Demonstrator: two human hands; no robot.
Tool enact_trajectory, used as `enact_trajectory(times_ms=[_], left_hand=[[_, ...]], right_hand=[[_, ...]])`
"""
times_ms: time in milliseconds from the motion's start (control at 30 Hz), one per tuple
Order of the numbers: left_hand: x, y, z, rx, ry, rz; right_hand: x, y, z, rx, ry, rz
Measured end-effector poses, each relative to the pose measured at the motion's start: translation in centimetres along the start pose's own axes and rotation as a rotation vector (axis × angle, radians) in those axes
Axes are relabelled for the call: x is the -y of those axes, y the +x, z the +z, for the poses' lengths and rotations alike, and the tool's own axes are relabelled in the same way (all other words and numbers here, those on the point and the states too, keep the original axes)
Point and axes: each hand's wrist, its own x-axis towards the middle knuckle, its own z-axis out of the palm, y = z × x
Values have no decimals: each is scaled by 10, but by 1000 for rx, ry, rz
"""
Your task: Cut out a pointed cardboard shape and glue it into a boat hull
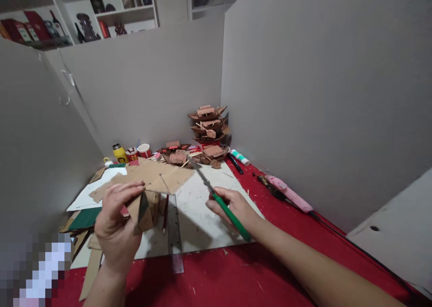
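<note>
My left hand [116,221] is raised over the table, its fingers pinched on a small folded piece of brown cardboard [143,212]. My right hand [232,205] grips a green-handled craft knife [219,201]; its blade points up and away toward the back of the table. A large brown cardboard sheet [158,176] lies flat just behind both hands. A metal ruler [174,235] rests on the white board [202,217] between my hands, with a red pencil [165,217] beside it.
A stack of small cardboard model boats [209,127] stands at the back corner. A yellow bottle [119,153], paper cups [144,150], a glue stick [240,157] and a pink tool [288,192] lie around. Grey partition walls enclose the red table [236,280]. Cardboard scraps lie at left.
</note>
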Motion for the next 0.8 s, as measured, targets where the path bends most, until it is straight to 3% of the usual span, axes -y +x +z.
enact_trajectory(times_ms=[67,133,200,333,400,500,567,667,800], left_hand=[[1,-4,1,75,111,218],[1,-9,5,166,166,344],[0,-16,13,244,180,437],[0,-25,28,336,217,517],[1,-26,33,297,181,372],[1,-21,37,67,3,-89],[-2,-16,37,-8,-176,-415],[-9,-15,40,150,-482,-820],[-15,-20,46,314,-674,-1099]], right_hand=[[-3,-1,3,44,466,105],[-3,-2,7,57,829,163],[1,-2,9,20,991,142],[13,-1,7,-24,1056,150],[14,0,3,-60,1067,145],[8,2,-3,-193,939,28],[2,3,-8,-233,793,-48],[-2,1,-12,-212,605,-115],[5,-3,-12,-82,512,-103]])
